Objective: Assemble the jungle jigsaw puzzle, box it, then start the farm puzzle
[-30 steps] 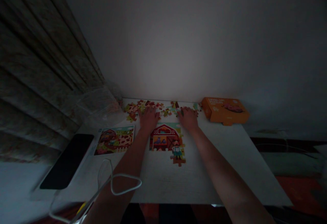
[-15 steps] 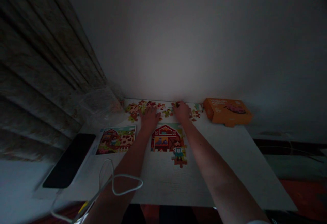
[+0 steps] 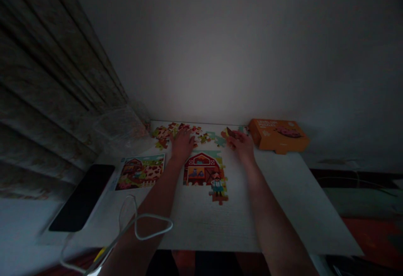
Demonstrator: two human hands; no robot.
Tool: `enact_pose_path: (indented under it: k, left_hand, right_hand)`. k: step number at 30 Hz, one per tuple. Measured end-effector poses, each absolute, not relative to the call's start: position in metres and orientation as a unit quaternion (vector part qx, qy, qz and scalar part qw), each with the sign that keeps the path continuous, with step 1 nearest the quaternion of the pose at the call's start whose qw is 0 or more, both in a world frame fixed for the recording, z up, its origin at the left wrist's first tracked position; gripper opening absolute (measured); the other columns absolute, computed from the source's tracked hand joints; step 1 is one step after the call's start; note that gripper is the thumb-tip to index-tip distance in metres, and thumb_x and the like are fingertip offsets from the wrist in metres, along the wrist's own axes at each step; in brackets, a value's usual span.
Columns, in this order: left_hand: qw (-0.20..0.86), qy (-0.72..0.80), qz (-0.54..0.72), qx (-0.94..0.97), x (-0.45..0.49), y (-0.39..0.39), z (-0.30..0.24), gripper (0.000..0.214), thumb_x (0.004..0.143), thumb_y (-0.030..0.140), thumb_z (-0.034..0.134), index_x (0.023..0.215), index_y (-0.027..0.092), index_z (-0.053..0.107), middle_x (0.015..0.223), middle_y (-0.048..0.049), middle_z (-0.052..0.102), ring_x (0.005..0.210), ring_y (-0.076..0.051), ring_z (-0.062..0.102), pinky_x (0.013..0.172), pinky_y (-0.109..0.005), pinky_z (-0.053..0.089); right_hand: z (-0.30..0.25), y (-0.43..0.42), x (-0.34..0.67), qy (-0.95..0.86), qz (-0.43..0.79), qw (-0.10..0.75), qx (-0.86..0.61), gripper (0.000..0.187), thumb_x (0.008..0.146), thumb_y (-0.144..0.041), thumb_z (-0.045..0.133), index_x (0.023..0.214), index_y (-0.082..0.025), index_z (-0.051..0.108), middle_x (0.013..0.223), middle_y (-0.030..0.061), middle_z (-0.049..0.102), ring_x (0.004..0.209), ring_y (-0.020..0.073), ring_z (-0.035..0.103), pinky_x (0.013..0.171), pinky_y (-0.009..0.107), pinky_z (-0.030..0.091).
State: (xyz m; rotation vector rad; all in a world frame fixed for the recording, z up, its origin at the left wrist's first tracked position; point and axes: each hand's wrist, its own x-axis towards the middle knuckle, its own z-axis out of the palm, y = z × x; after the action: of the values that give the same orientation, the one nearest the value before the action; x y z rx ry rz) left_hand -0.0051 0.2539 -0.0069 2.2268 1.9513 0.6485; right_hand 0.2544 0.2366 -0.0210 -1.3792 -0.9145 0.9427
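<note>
A partly joined farm puzzle (image 3: 204,171) with a red barn lies in the middle of the white table (image 3: 283,200). Several loose puzzle pieces (image 3: 163,134) are scattered along the far edge by the wall. My left hand (image 3: 181,145) rests flat on the loose pieces just above the barn, fingers spread. My right hand (image 3: 241,143) is lifted slightly at the right of the pile, its fingers pinched on a dark reddish puzzle piece (image 3: 230,132).
An orange puzzle box (image 3: 277,135) sits at the far right by the wall. A printed reference picture (image 3: 140,172) and a black phone (image 3: 82,197) lie to the left. A white cable (image 3: 138,221) loops near my left forearm. A curtain (image 3: 47,91) hangs at left.
My right hand has moved right from the middle of the pile and now holds a piece up off the table. My left hand has stayed in place.
</note>
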Motion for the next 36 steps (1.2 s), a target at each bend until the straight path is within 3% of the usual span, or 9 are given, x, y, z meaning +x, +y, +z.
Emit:
enact_pose_path:
  k: [4, 9, 22, 29, 36]
  left_hand:
    - [0.052, 0.632, 0.247, 0.733, -0.007, 0.254, -0.003, 0.039, 0.098, 0.026, 0.050, 0.132, 0.023, 0.068, 0.144, -0.0116, 0.065, 0.138, -0.029, 0.055, 0.126, -0.058, 0.026]
    - [0.057, 0.616, 0.292, 0.729, -0.012, 0.256, -0.001, 0.035, 0.095, 0.021, 0.049, 0.122, 0.020, 0.071, 0.131, -0.0111, 0.071, 0.126, -0.026, 0.063, 0.114, -0.043, 0.046]
    - [0.109, 0.603, 0.355, 0.706, -0.019, 0.260, -0.006, 0.024, 0.088, 0.011, 0.053, 0.103, 0.020, 0.069, 0.112, -0.0084, 0.074, 0.106, -0.022, 0.069, 0.102, -0.037, 0.055]
    - [0.148, 0.579, 0.356, 0.718, -0.018, 0.260, -0.006, 0.024, 0.089, 0.013, 0.052, 0.106, 0.020, 0.068, 0.115, -0.0084, 0.074, 0.104, -0.020, 0.070, 0.096, -0.033, 0.056]
    - [0.143, 0.571, 0.357, 0.725, -0.019, 0.261, -0.009, 0.028, 0.092, 0.016, 0.051, 0.113, 0.019, 0.069, 0.118, -0.0100, 0.074, 0.107, -0.021, 0.070, 0.099, -0.036, 0.056]
  right_hand:
    - [-0.019, 0.227, 0.257, -0.368, 0.424, 0.605, -0.565, 0.056, 0.060, -0.049, 0.087, 0.105, -0.022, 0.067, 0.086, 0.0035, 0.075, 0.063, 0.0192, 0.068, 0.049, 0.028, 0.051]
    - [-0.021, 0.236, 0.253, -0.398, 0.443, 0.589, -0.546, 0.061, 0.059, -0.044, 0.085, 0.113, -0.021, 0.070, 0.094, 0.0044, 0.075, 0.069, 0.0186, 0.070, 0.054, 0.028, 0.053]
    - [-0.032, 0.243, 0.253, -0.425, 0.385, 0.572, -0.587, 0.057, 0.067, -0.051, 0.076, 0.115, -0.022, 0.068, 0.082, 0.0003, 0.069, 0.070, 0.0176, 0.068, 0.056, 0.027, 0.055]
    - [-0.028, 0.242, 0.253, -0.412, 0.401, 0.571, -0.587, 0.058, 0.064, -0.052, 0.077, 0.113, -0.022, 0.070, 0.081, 0.0012, 0.072, 0.064, 0.0167, 0.065, 0.053, 0.027, 0.052]
    - [-0.024, 0.240, 0.253, -0.421, 0.402, 0.566, -0.584, 0.059, 0.070, -0.051, 0.070, 0.121, -0.020, 0.072, 0.080, 0.0032, 0.074, 0.060, 0.0153, 0.062, 0.053, 0.027, 0.051]
